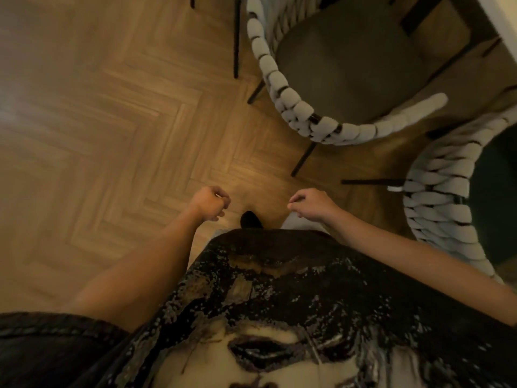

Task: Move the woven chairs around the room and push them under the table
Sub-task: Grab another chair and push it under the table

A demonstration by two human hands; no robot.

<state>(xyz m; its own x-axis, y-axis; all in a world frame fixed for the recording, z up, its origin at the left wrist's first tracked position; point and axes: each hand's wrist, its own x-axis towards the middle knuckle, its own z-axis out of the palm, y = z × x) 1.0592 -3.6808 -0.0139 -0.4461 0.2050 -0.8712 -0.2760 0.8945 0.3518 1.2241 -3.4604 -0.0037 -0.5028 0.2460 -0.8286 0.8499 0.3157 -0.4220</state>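
A woven chair [282, 88] with a pale rope back, grey seat and thin black legs stands ahead at the upper right, its seat turned toward the table [500, 12] at the top right corner. A second woven chair [436, 208] with a dark seat stands at the right edge, close to my right arm. My left hand [209, 203] hangs in front of me with its fingers curled into a fist, holding nothing. My right hand [310, 204] floats beside it, fingers loosely curled, touching neither chair.
Herringbone wooden floor [112, 121] spreads wide to the left and ahead. Black legs of another piece of furniture [237, 37] show at the top. My dark shoe [250, 219] and patterned shirt fill the bottom.
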